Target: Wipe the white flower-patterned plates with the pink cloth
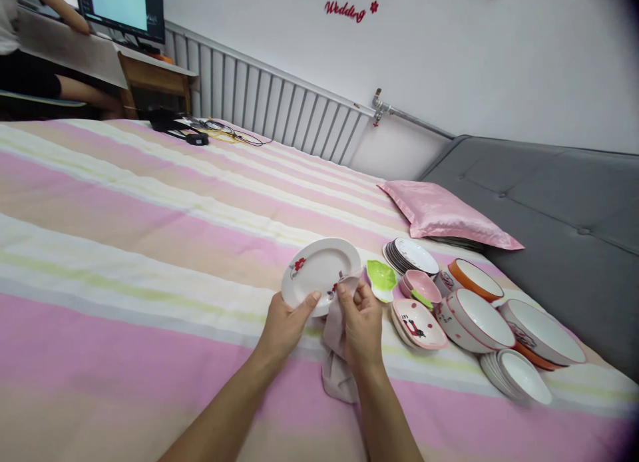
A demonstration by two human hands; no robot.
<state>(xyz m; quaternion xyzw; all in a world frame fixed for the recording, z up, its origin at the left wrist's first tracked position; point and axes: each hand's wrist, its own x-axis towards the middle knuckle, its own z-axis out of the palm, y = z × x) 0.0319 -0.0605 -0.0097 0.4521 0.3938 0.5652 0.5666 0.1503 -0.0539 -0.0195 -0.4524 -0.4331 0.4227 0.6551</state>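
A white plate (319,265) with red flowers is held tilted above the bed. My left hand (285,325) grips its near left rim, thumb on the upper face. In my right hand (363,319) is a greyish-pink cloth (335,362), pinched against the plate's right rim and hanging down below. Just right of that hand, a green leaf-shaped dish (382,280) rests on the striped sheet. Beside it are pink bowls (422,283) and a pink dish with a cartoon figure (419,325).
Stacked plates (417,254), large bowls (484,319) and small white bowls (524,375) stand at right. Behind them lie a pink pillow (449,212) and grey headboard (549,202). Cables (224,130) lie at the bed's far edge. A person (44,69) sits by a monitor (122,9).
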